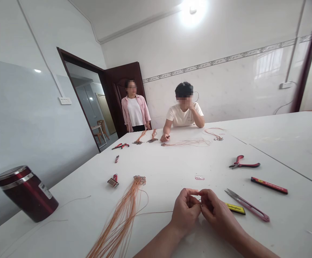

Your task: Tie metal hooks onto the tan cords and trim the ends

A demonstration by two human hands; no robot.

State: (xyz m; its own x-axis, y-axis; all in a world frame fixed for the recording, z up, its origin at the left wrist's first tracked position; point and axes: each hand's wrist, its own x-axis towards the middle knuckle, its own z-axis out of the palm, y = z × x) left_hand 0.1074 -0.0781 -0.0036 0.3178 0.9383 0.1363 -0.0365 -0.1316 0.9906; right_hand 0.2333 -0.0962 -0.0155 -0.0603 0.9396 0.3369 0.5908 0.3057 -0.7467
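Near the table's front, my left hand (186,211) and my right hand (212,208) meet at their fingertips. Both hands are closed in a pinch around a small metal ring (199,201), mostly hidden by the fingers. An orange cord (156,213) runs left from my left hand toward a long bundle of orange cords (121,215), whose far end carries a cluster of metal rings (140,180). Just right of my right hand lie a yellow and black box (235,208), partly covered by that hand, and thread snips (249,205) with pink handles.
A red cup (27,193) stands left on the white table (172,168). Red-handled pliers (243,163) and a red box (269,185) lie right. A seated person (184,116) faces cord bundles; another person (136,111) stands by the door.
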